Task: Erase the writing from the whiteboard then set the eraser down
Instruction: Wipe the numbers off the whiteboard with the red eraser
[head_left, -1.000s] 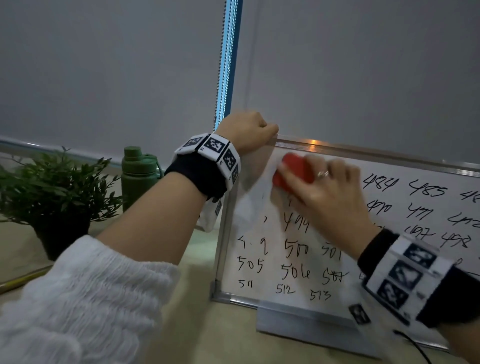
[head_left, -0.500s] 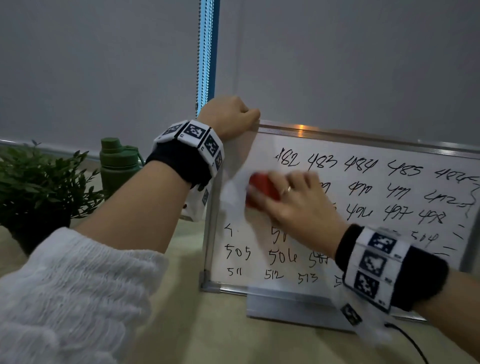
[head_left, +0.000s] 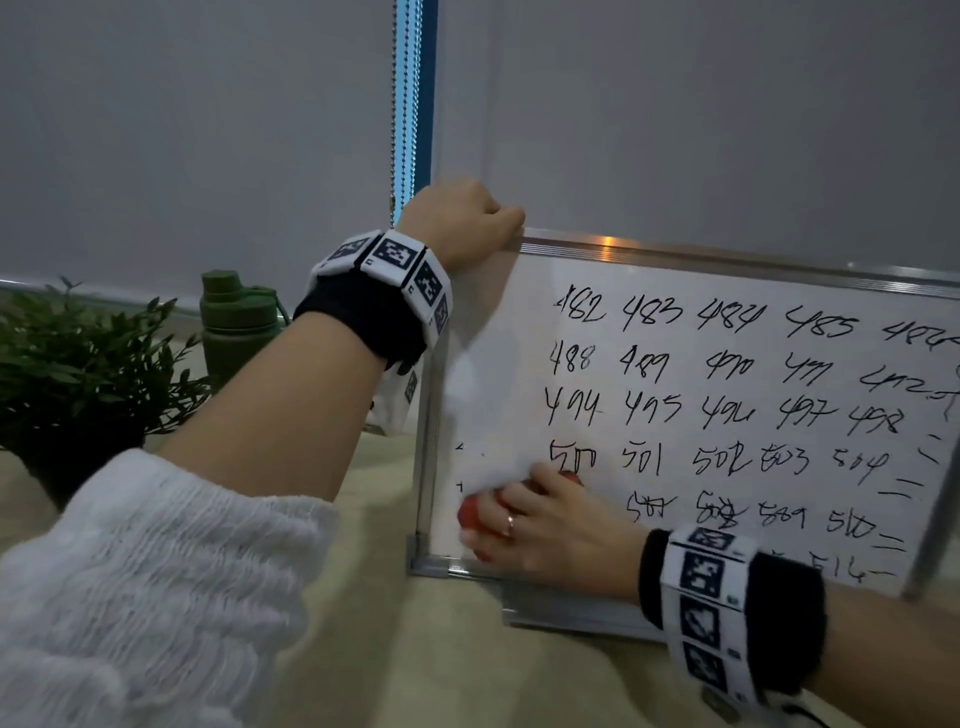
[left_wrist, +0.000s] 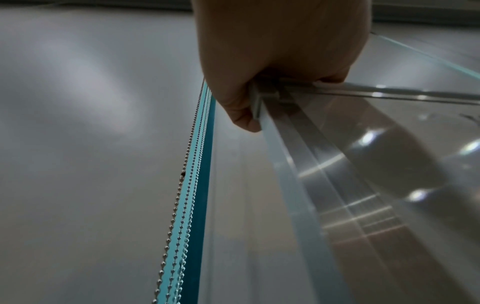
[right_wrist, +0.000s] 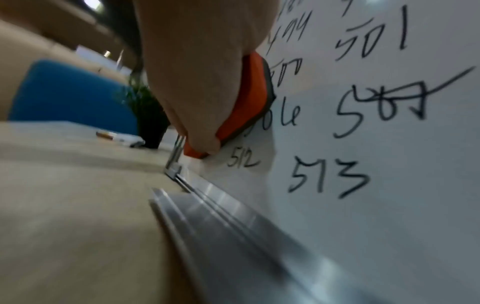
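A metal-framed whiteboard (head_left: 493, 364) stands upright on the table, covered with rows of black handwritten numbers; its left strip is wiped blank. My left hand (head_left: 457, 223) grips the board's top left corner (left_wrist: 262, 96), fingers curled over the frame. My right hand (head_left: 540, 519) presses a red eraser (head_left: 475, 512) flat against the board near its bottom left corner. In the right wrist view the eraser (right_wrist: 246, 107) shows orange with a dark felt face on the board (right_wrist: 389, 144), just above "512".
A potted green plant (head_left: 67, 374) and a green bottle (head_left: 234, 322) stand left of the board on the beige table (head_left: 415, 649). A bead chain (head_left: 397, 104) hangs by a blue strip behind. A metal tray ledge (right_wrist: 233, 226) runs along the board's foot.
My right hand has slid the eraser down the board's left side, from near the top to the bottom corner, wiping away numbers there. The left hand has kept its hold on the corner.
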